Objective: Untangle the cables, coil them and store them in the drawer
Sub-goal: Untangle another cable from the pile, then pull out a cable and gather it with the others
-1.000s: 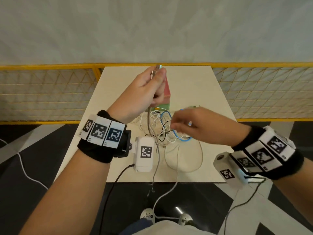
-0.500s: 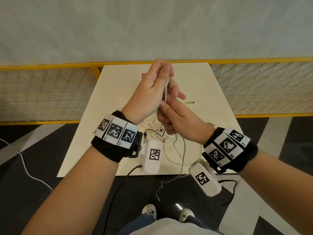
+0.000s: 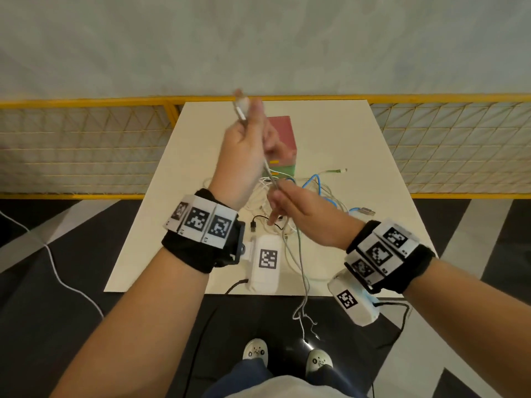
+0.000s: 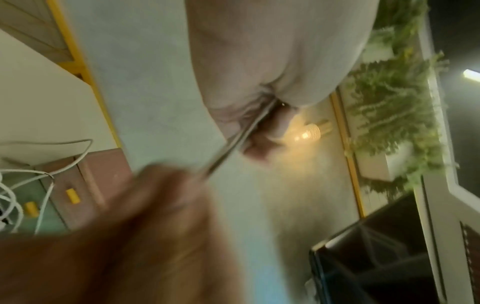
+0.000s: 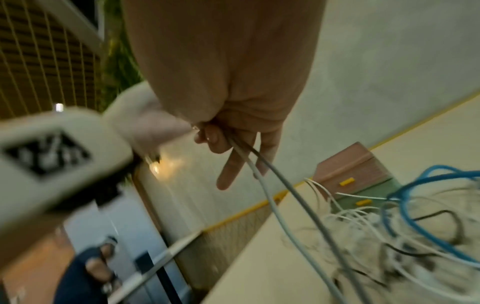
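1. Two hands hold one grey cable (image 3: 268, 175) up in the air above the cream table (image 3: 370, 156), on the near side of the little drawer box (image 3: 283, 139).
2. Your left hand (image 3: 244, 156) is the high one. Its fingers are curled tight around the top part of the grey cable, and the plug end (image 3: 240, 109) sticks up out of your fist, pointing away from you toward the yellow fence (image 3: 86, 103).
3. Your right hand (image 3: 304, 216) is lower, closer to you than the drawer box. Its thumb and fingers pinch the cable, with the rest of the fingers pointing down at the table.
4. Between your hands the cable is pulled straight. It slants from high near the drawer box down toward you.
5. Below your right hand the cable hangs loose, goes over the near edge of the table, and its tail (image 3: 304, 320) dangles above the dark floor.
6. The wrist views show two thin strands side by side where you grip.
7. A messy pile of white cables (image 3: 258, 196), a blue cable (image 3: 316, 182) and a black cable (image 3: 260, 218) lies on the table just in front of the drawer box.
8. The drawer box is pink on top and green below, with small yellow handles (image 3: 274, 162).
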Motion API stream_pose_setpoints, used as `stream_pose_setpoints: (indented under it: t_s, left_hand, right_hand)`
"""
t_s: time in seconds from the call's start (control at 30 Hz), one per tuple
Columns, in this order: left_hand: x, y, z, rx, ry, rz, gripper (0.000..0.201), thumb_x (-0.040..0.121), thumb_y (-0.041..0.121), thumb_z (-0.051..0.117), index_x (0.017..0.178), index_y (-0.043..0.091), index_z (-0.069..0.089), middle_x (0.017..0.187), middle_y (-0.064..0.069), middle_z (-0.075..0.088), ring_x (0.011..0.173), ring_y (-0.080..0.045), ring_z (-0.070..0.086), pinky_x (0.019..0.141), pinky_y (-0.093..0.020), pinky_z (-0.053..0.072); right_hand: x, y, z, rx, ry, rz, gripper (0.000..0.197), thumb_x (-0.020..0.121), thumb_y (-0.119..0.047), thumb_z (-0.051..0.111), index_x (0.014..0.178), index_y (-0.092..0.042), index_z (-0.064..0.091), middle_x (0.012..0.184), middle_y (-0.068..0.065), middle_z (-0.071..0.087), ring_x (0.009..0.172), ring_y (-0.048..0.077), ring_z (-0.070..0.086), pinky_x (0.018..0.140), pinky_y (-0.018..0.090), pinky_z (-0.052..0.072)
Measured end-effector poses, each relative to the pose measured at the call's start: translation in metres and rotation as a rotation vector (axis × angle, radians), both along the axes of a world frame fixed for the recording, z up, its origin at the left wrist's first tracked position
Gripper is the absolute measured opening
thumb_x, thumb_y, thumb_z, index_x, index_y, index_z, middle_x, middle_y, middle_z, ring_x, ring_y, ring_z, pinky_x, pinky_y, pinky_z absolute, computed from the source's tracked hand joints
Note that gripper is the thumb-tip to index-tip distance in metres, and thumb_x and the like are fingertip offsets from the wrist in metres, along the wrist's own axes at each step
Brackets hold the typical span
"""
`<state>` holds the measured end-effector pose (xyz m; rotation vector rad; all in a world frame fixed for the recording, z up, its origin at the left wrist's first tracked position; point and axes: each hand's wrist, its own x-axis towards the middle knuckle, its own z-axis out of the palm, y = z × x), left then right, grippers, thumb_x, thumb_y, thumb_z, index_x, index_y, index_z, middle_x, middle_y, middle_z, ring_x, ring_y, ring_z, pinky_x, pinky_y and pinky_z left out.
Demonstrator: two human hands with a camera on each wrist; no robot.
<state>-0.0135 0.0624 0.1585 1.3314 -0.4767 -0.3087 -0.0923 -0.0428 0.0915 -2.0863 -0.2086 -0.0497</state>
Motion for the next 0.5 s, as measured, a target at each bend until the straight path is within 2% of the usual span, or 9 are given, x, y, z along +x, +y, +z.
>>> stream_pose_setpoints:
  t_s: [0.03, 0.1, 0.17, 0.2, 0.27, 0.33, 0.37, 0.5]
  left_hand:
    - [0.007, 0.004, 0.004, -0.052, 0.023, 0.050, 0.048, 0.107, 0.036, 0.029, 0.062, 0.019, 0.034, 0.048, 0.008, 0.035, 0.038, -0.010, 0.039, 0.039, -0.019, 0.033]
    - [0.020, 0.013, 0.011, -0.100, 0.039, 0.096, 0.043, 0.106, 0.039, 0.028, 0.068, 0.020, 0.036, 0.047, 0.011, 0.025, 0.036, -0.006, 0.020, 0.036, -0.015, 0.018]
    - [0.029, 0.022, 0.013, -0.060, 0.040, 0.118, 0.041, 0.104, 0.045, 0.029, 0.073, 0.021, 0.040, 0.045, 0.011, 0.023, 0.036, -0.006, 0.015, 0.037, -0.016, 0.014]
    - [0.031, 0.025, 0.012, -0.008, 0.046, 0.125, 0.043, 0.103, 0.049, 0.029, 0.071, 0.022, 0.039, 0.045, 0.011, 0.022, 0.037, -0.007, 0.015, 0.037, -0.017, 0.014]
    - [0.034, 0.029, 0.002, 0.099, 0.069, 0.117, 0.051, 0.100, 0.054, 0.032, 0.060, 0.023, 0.034, 0.045, 0.009, 0.023, 0.040, -0.009, 0.018, 0.038, -0.020, 0.016]
    - [0.034, 0.031, -0.013, 0.174, 0.092, 0.085, 0.055, 0.101, 0.052, 0.035, 0.054, 0.023, 0.029, 0.049, 0.006, 0.025, 0.043, -0.010, 0.022, 0.041, -0.023, 0.021]
    - [0.034, 0.033, -0.021, 0.212, 0.103, 0.064, 0.053, 0.101, 0.050, 0.036, 0.056, 0.022, 0.029, 0.052, 0.005, 0.025, 0.044, -0.011, 0.023, 0.043, -0.023, 0.020]
    - [0.032, 0.041, -0.050, 0.290, 0.160, 0.023, 0.036, 0.102, 0.042, 0.042, 0.074, 0.020, 0.039, 0.051, 0.009, 0.025, 0.042, -0.010, 0.017, 0.041, -0.023, 0.012]
  right_hand:
    - [-0.002, -0.001, -0.010, -0.099, 0.035, 0.018, 0.019, 0.103, -0.017, 0.029, 0.088, -0.017, 0.041, 0.077, -0.011, 0.047, 0.073, 0.011, 0.065, 0.067, 0.028, 0.046]
    - [-0.006, -0.001, -0.035, -0.248, 0.170, 0.069, 0.016, 0.103, -0.016, 0.030, 0.092, -0.019, 0.041, 0.075, -0.015, 0.048, 0.068, 0.008, 0.063, 0.065, 0.026, 0.047]
    - [-0.009, 0.003, -0.056, -0.294, 0.389, 0.180, 0.010, 0.101, -0.019, 0.034, 0.102, -0.020, 0.044, 0.075, -0.012, 0.048, 0.065, 0.013, 0.060, 0.069, 0.032, 0.053]
    - [-0.008, 0.007, -0.062, -0.301, 0.486, 0.254, 0.013, 0.097, -0.017, 0.040, 0.109, -0.021, 0.044, 0.077, -0.010, 0.049, 0.068, 0.014, 0.058, 0.073, 0.036, 0.053]
    - [-0.002, 0.010, -0.067, -0.376, 0.616, 0.380, 0.045, 0.086, -0.007, 0.050, 0.128, -0.020, 0.040, 0.093, 0.000, 0.053, 0.087, 0.018, 0.055, 0.086, 0.039, 0.049]
    - [0.011, 0.008, -0.072, -0.527, 0.609, 0.421, 0.066, 0.080, 0.002, 0.052, 0.141, -0.013, 0.032, 0.122, 0.007, 0.044, 0.113, 0.022, 0.049, 0.098, 0.038, 0.044]
    - [0.019, 0.007, -0.075, -0.557, 0.585, 0.402, 0.067, 0.079, 0.005, 0.051, 0.142, -0.011, 0.032, 0.130, 0.010, 0.039, 0.120, 0.023, 0.046, 0.100, 0.036, 0.042]
    - [0.057, 0.004, -0.094, -0.506, 0.467, 0.167, 0.050, 0.082, 0.009, 0.041, 0.128, -0.008, 0.054, 0.129, 0.014, 0.044, 0.118, 0.027, 0.052, 0.094, 0.028, 0.041]
